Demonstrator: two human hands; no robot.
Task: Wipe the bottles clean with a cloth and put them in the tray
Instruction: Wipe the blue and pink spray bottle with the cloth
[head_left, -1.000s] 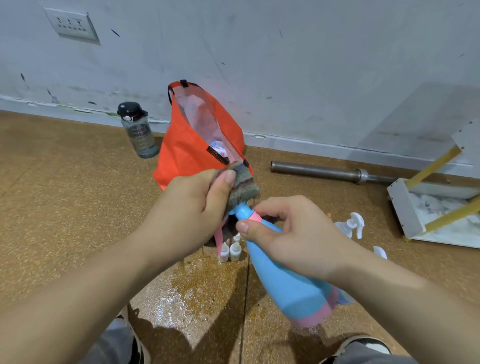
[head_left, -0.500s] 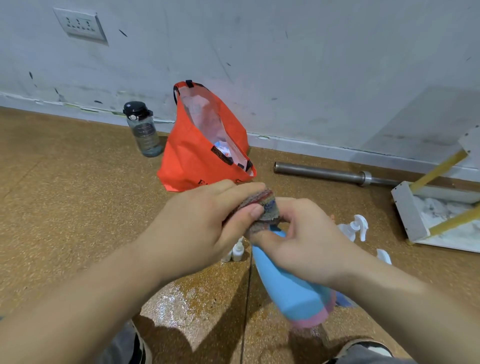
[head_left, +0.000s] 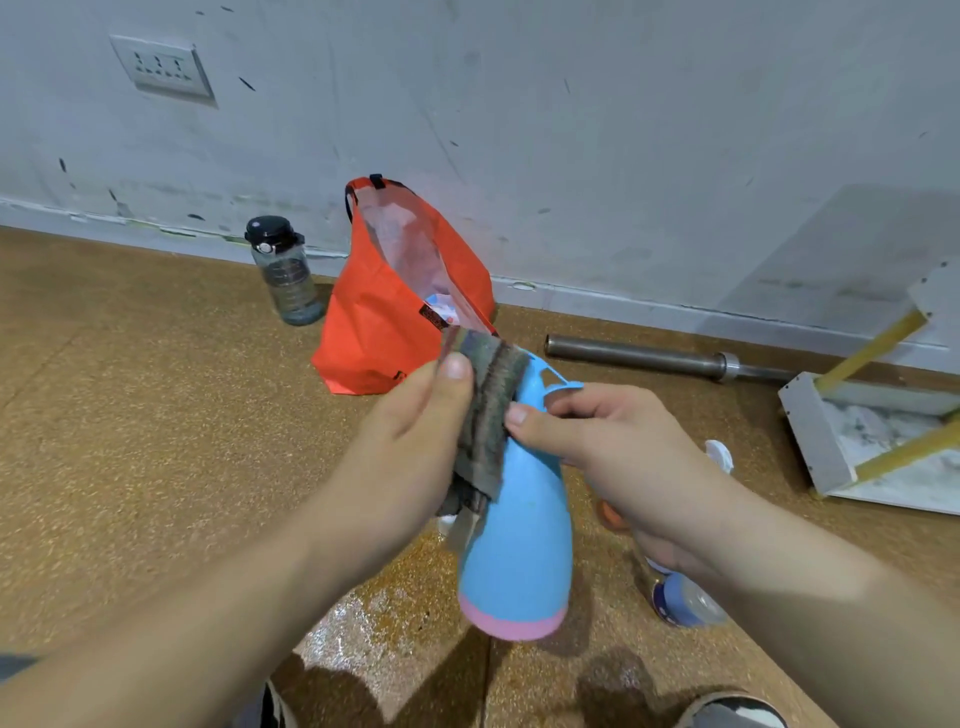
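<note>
Blue bottle (head_left: 519, 525) with a pink base is held up above the brown floor (head_left: 130, 415), tilted with its base toward the camera and its looped top pointing away. The right hand (head_left: 613, 447) grips its narrow upper part, fingers curled round it and the thumb pressed on the front. The left hand (head_left: 410, 441) pinches a grey striped cloth (head_left: 488, 410) between thumb and fingers and holds it against the bottle's neck, just beside the right thumb. A white tray (head_left: 813, 441) crossed by yellow bars lies on the floor well to the right. Behind the hands an orange bag (head_left: 374, 322) stands open by the wall, with a dark water bottle (head_left: 285, 275) to its left and a metal bar (head_left: 649, 358) to its right. A small bottle (head_left: 685, 597) lies under the right forearm.
</note>
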